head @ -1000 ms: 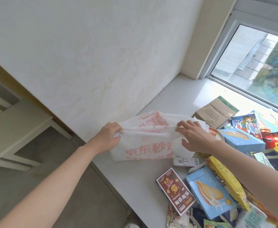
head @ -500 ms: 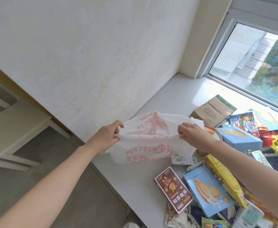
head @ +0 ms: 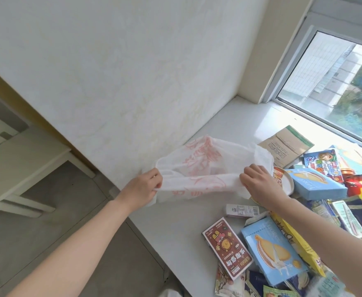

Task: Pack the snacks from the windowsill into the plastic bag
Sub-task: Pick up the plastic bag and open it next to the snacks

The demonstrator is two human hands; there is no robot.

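Note:
A white plastic bag with red print is held above the windowsill, its mouth pulled wide. My left hand pinches the bag's left rim and my right hand pinches the right rim. Snacks lie scattered on the sill to the right: a dark red box, a blue biscuit box, a second blue box, a small white carton and a brown paper pouch. My right forearm covers part of the pile.
A white wall runs along the left of the sill, and a window closes its far end. Further packets crowd the right edge. A pale wooden chair stands on the floor at left.
Both hands have spread the bag's rim apart and lifted it, so the mouth now gapes open where it was flat. The snacks have not moved.

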